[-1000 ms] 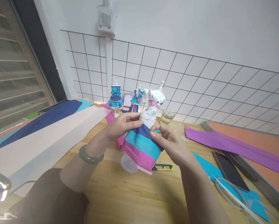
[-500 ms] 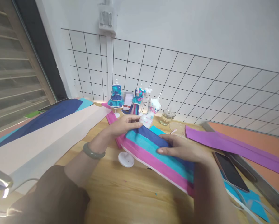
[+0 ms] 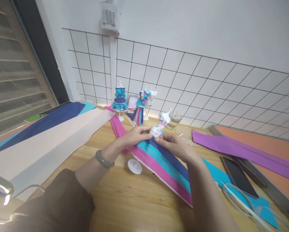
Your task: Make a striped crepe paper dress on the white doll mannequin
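A small white dress form (image 3: pixel 161 124) with blue and pink decoration on its bust leans to the right, its round base (image 3: pixel 134 166) tipped off level. Striped material (image 3: pixel 164 164) in navy, turquoise and pink, with a white edge, hangs from its waist to the lower right. My left hand (image 3: pixel 137 135) is closed about the waist from the left, thumb at the material's top edge. From the right, my right hand (image 3: pixel 172 145) pinches the navy top edge by the waist. The fingertips of both hands are partly hidden.
Dressed miniature forms stand at the back, one in a blue tiered dress (image 3: pixel 119 100). A glass of liquid (image 3: pixel 174 120) is behind the hands. A phone (image 3: pixel 240 177), a clear cable (image 3: pixel 238 196) and purple paper (image 3: pixel 231 148) lie right; pale sheets (image 3: pixel 52 138) lie left.
My right hand has moved up and left from the middle of the striped material to its top edge at the waist. The form has shifted slightly right and down.
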